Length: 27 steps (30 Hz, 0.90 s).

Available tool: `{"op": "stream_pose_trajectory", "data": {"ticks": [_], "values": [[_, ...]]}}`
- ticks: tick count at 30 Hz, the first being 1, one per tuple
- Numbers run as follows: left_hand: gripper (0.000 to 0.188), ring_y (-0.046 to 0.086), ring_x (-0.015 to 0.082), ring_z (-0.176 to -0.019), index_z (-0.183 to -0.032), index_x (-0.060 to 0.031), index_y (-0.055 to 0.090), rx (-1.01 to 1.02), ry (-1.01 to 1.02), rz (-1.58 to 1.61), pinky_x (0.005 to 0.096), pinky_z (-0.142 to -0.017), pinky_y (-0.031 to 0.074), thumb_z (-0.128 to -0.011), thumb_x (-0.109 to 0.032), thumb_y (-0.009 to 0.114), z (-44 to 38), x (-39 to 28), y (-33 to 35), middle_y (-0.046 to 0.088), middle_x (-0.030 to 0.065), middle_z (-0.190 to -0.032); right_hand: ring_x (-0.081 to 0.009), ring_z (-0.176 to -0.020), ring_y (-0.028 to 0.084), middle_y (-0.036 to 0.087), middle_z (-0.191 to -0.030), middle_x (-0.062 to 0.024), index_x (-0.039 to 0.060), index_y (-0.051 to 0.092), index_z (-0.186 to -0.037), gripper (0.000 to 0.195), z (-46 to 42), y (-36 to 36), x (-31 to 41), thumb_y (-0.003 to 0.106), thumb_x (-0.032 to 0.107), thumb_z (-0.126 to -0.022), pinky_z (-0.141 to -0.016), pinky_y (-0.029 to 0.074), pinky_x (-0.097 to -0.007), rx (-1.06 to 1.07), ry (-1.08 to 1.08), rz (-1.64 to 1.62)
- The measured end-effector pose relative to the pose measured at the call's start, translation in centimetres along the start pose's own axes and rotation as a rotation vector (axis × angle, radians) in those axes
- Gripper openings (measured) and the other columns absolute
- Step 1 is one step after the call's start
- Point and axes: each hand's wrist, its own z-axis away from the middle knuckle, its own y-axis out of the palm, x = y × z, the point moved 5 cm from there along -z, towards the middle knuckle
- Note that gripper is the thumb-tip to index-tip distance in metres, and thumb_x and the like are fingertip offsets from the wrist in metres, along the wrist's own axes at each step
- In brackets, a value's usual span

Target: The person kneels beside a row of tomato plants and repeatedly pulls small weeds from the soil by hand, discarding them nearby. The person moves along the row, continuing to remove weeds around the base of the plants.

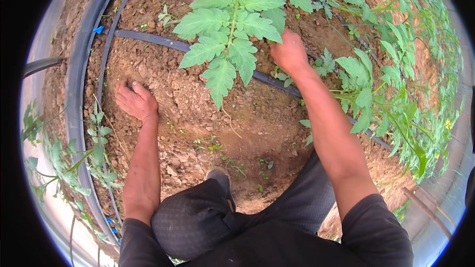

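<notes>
My left hand (136, 100) rests on the brown soil (178, 78) at the left, its fingers curled against the clods; whether they hold anything cannot be told. My right hand (290, 52) reaches down beside the leafy tomato plant (233, 22) at the top centre. Leaves cover its fingertips, so what they touch is hidden. A black drip line (148, 38) runs under the plant's leaves and passes just below my right hand. Small green weeds (206, 144) grow in the soil between my arms.
A thick dark pipe (79, 55) with blue connectors (98, 29) curves down the left side. More tomato plants (362, 78) stand at the right, and others (70, 170) at the lower left. My shoe (219, 178) is on the soil below the weeds.
</notes>
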Motion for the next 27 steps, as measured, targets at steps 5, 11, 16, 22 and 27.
{"op": "stream_pose_trajectory", "data": {"ticks": [5, 11, 16, 22, 27], "values": [[0.047, 0.054, 0.0427, -0.124, -0.135, -0.0028, 0.062, 0.016, 0.019, -0.009, 0.0535, -0.108, 0.04, -0.1, -0.033, 0.056, 0.3, -0.2, 0.3, 0.062, 0.0213, -0.137, -0.0519, -0.106, 0.069, 0.072, -0.106, -0.0329, -0.0067, 0.062, -0.122, 0.034, -0.3, 0.3, -1.5, 0.07, 0.012, -0.095, -0.093, 0.055, -0.0573, -0.101, 0.034, -0.137], [0.048, 0.055, 0.0434, -0.121, -0.136, -0.0028, 0.062, 0.035, -0.032, -0.045, 0.0544, -0.106, 0.041, -0.099, -0.033, 0.055, 0.2, 1.3, 0.6, 0.063, 0.0218, -0.132, -0.0536, -0.106, 0.067, 0.072, -0.105, -0.032, -0.0043, 0.062, -0.114, 0.03, -0.6, -3.0, -3.4, 0.073, 0.019, -0.098, -0.09, 0.052, -0.0566, -0.371, 0.288, -0.399], [0.049, 0.056, 0.042, -0.121, -0.138, -0.0009, 0.061, 0.02, 0.047, -0.009, 0.0536, -0.106, 0.041, -0.102, -0.034, 0.052, 0.0, 0.9, 0.4, 0.063, 0.0211, -0.132, -0.0289, -0.071, 0.074, 0.076, -0.094, -0.0192, -0.0067, 0.067, -0.11, 0.027, -1.7, -2.0, -12.4, 0.068, 0.016, -0.096, -0.066, 0.056, -0.0457, -0.662, 0.613, -0.76], [0.049, 0.055, 0.042, -0.128, -0.136, 0.0015, 0.06, 0.03, 0.038, -0.013, 0.0538, -0.109, 0.04, -0.103, -0.032, 0.051, 0.4, 0.4, 1.0, 0.062, 0.0215, -0.14, -0.0298, -0.067, 0.073, 0.075, -0.105, -0.0221, -0.0082, 0.053, -0.139, 0.047, -1.1, -3.9, -24.8, 0.057, 0.009, -0.095, -0.061, 0.056, -0.0443, -0.984, 1.024, -0.745], [0.046, 0.056, 0.0401, -0.125, -0.136, -0.0024, 0.062, -0.021, 0.065, -0.019, 0.0526, -0.108, 0.04, -0.099, -0.029, 0.055, -0.1, 0.7, -0.5, 0.064, 0.0179, -0.135, -0.0366, -0.12, 0.071, 0.073, -0.134, -0.0214, 0.0044, 0.064, -0.141, 0.057, -3.4, -7.3, -19.5, 0.084, 0.018, -0.09, -0.096, 0.059, -0.046, -0.785, 1.026, -0.56]]}}
